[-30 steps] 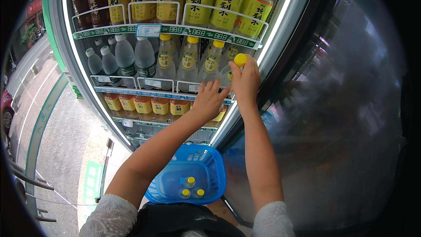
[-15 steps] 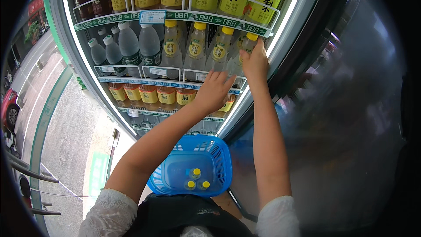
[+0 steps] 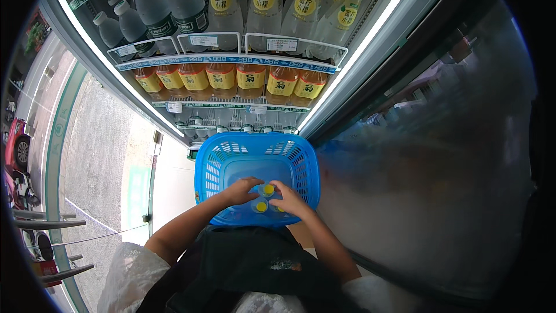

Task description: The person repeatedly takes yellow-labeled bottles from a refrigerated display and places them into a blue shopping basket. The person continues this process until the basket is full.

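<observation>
A blue plastic basket (image 3: 214,165) sits on the floor below an open drinks fridge. Inside it stand yellow-capped bottles (image 3: 262,206), seen from above. My left hand (image 3: 240,190) and my right hand (image 3: 288,199) are both down in the basket, fingers on the bottles around a yellow cap (image 3: 268,189). Which bottle each hand grips is hard to tell. My forearms reach in from the lower edge over a dark bag (image 3: 255,266) at my front.
The fridge shelves hold clear water bottles (image 3: 155,6), pale lemon drinks with yellow caps (image 3: 301,6) and a row of amber drinks (image 3: 231,78). The fogged glass door (image 3: 428,156) stands open at right. Pavement and a red car (image 3: 17,145) lie left.
Both hands have come down from the fridge's upper shelf into the basket, the right one bringing a yellow-capped bottle. My view has tilted downward, so the basket looks larger.
</observation>
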Motion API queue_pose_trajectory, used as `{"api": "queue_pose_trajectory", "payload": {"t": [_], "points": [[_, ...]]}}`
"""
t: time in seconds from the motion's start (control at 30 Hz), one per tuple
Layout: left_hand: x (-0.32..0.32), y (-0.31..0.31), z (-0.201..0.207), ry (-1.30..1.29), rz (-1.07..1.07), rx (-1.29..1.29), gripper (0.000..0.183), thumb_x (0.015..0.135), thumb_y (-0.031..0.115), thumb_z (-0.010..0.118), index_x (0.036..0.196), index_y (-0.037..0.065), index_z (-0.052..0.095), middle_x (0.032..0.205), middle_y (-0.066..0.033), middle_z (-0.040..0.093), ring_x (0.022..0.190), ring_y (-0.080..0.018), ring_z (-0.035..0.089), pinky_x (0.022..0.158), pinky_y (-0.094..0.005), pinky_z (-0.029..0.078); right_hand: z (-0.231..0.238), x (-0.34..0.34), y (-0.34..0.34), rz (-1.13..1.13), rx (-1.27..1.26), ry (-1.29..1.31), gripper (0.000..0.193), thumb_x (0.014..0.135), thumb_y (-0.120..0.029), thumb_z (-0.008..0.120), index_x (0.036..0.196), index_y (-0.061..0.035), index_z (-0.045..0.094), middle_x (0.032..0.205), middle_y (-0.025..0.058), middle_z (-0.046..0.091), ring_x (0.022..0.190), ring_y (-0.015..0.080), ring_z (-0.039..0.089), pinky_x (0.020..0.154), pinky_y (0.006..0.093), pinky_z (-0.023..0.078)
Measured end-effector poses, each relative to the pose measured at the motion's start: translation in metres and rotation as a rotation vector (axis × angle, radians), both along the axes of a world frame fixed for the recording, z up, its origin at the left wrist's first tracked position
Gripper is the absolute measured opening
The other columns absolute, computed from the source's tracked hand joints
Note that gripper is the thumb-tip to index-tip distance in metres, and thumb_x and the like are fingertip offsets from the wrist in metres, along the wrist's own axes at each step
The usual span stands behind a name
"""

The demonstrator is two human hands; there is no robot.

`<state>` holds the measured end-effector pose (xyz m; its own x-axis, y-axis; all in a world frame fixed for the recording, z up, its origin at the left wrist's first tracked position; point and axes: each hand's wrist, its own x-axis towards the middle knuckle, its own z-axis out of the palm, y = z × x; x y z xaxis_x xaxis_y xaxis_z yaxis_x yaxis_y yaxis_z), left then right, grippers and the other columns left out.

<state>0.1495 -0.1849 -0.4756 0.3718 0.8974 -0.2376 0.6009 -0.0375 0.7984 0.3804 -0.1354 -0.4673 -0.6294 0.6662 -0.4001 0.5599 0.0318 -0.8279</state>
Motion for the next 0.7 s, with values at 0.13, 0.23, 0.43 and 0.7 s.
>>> {"api": "queue_pose_trajectory", "payload": {"t": [0.13, 0.23, 0.43, 0.7], "points": [[0.018, -0.010, -0.026, -0.120, 0.109, -0.152, 0.056, 0.091, 0.016, 0.068, 0.142, 0.005, 0.048, 0.127, -0.0219, 0.063, 0.114, -0.0358, 0.063, 0.098, -0.0435, 0.050, -0.023, -0.010, 0.000, -0.059, 0.071, -0.023, 0.052, 0.084, -0.020, 0.076, 0.130, -0.0060, 0.057, 0.127, 0.0189, 0.061, 0.118, 0.0352, 0.059, 0.097, 0.0405, 0.049], [0.019, -0.001, -0.025, -0.157, 0.181, -0.231, 0.060, 0.091, 0.014, 0.068, 0.146, 0.007, 0.044, 0.129, -0.0222, 0.061, 0.114, -0.0361, 0.063, 0.097, -0.0426, 0.051, -0.035, -0.017, 0.011, -0.120, 0.081, -0.005, 0.049, 0.084, -0.021, 0.077, 0.127, -0.0056, 0.058, 0.122, 0.0182, 0.062, 0.113, 0.0360, 0.061, 0.093, 0.0407, 0.050], [0.015, 0.014, -0.055, -0.120, 0.257, -0.192, 0.062, 0.088, 0.008, 0.068, 0.145, 0.008, 0.045, 0.136, -0.0208, 0.054, 0.114, -0.0344, 0.062, 0.094, -0.0405, 0.053, -0.053, -0.035, 0.042, -0.185, 0.212, -0.056, 0.048, 0.085, -0.024, 0.076, 0.126, -0.0042, 0.058, 0.121, 0.0204, 0.064, 0.111, 0.0373, 0.063, 0.090, 0.0418, 0.051], [0.020, 0.006, -0.030, -0.105, 0.370, -0.167, 0.070, 0.082, 0.011, 0.076, 0.143, 0.007, 0.043, 0.134, -0.0215, 0.052, 0.109, -0.0365, 0.062, 0.092, -0.0431, 0.054, -0.033, -0.043, 0.051, -0.305, 0.246, 0.047, 0.041, 0.087, -0.022, 0.075, 0.118, -0.0008, 0.058, 0.106, 0.0198, 0.070, 0.098, 0.0361, 0.069, 0.082, 0.0416, 0.054]]}}
